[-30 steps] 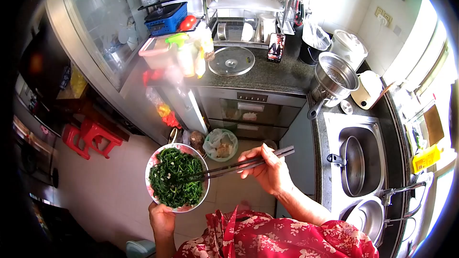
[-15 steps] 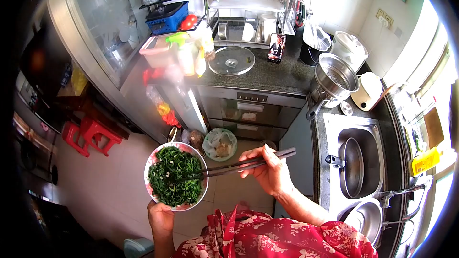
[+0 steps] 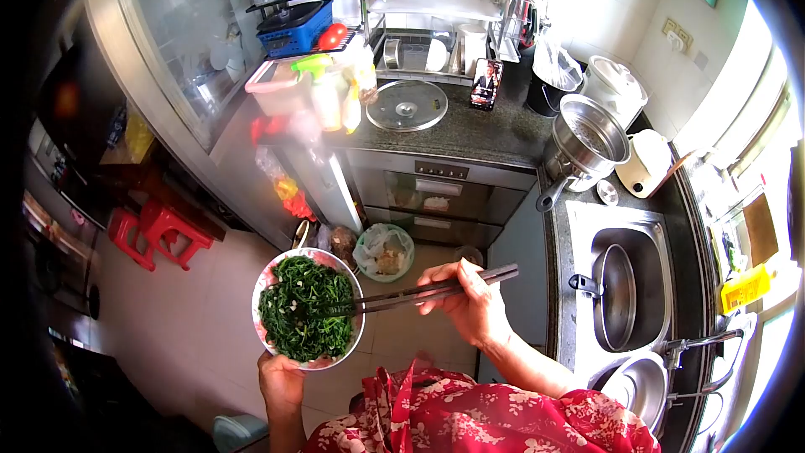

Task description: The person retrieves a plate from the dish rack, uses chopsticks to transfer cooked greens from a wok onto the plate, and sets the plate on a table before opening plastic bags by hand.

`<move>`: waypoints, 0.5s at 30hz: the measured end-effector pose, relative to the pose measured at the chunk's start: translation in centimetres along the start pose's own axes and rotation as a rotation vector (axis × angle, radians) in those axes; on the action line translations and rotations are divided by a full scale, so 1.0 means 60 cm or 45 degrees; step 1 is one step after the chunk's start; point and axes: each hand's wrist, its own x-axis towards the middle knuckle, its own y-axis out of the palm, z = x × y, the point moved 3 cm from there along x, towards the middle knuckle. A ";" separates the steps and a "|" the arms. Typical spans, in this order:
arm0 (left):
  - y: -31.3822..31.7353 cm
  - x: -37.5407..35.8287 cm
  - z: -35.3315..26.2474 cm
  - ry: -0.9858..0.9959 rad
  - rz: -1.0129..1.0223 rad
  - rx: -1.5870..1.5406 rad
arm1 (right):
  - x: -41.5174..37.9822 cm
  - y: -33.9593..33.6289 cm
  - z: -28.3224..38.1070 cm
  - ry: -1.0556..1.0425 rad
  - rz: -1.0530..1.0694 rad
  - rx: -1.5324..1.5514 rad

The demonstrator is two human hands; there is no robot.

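Observation:
My left hand [image 3: 282, 379] grips the lower rim of a white bowl [image 3: 259, 337] with a pink pattern. Chopped dark green leaves [image 3: 306, 306] fill the bowl, with small pale bits among them. Dark chopsticks [image 3: 436, 288] are pinched in my right hand [image 3: 468, 302], to the right of the bowl. Their tips reach over the bowl's right rim into the greens, where the ends are hidden.
A glass lid [image 3: 407, 107] and an upright phone [image 3: 485, 84] are on the counter. At the right, a sink [image 3: 650, 285] holds a pan [image 3: 619, 298]; a steel pot [image 3: 591, 134] stands behind it. Red stools [image 3: 172, 235] are at the left.
The view has shifted very slightly. Both hands, the bowl and the chopsticks keep nearly the same positions.

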 end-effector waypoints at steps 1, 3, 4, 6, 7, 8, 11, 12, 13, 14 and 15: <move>0.002 -0.001 0.000 0.004 -0.008 -0.008 | 0.001 -0.001 0.000 0.001 -0.001 -0.001; 0.013 -0.005 -0.005 0.006 -0.016 -0.004 | 0.004 -0.001 -0.005 0.043 -0.055 0.034; 0.016 -0.005 -0.006 0.013 -0.023 -0.001 | 0.005 -0.001 -0.004 0.043 -0.053 0.034; -0.023 0.011 0.002 0.043 0.002 0.057 | 0.008 0.001 -0.003 0.042 -0.036 0.036; -0.044 0.017 0.008 0.068 0.029 0.114 | 0.009 0.001 -0.002 0.044 -0.037 0.036; -0.038 0.016 0.007 0.066 0.029 0.114 | 0.011 0.002 -0.001 0.076 -0.037 0.100; -0.025 0.012 0.006 0.061 0.037 0.091 | 0.014 0.003 -0.005 0.038 -0.030 0.048; -0.034 0.015 0.008 0.075 0.023 0.076 | 0.014 0.003 -0.005 -0.033 -0.021 -0.068; -0.040 0.015 0.013 0.091 0.008 0.060 | 0.012 0.001 -0.003 -0.031 -0.019 -0.069; -0.044 0.017 0.014 0.093 0.005 0.058 | 0.012 0.000 -0.004 0.020 -0.021 -0.004; -0.049 0.017 0.015 0.090 0.014 0.057 | 0.011 0.000 -0.006 0.071 -0.025 0.061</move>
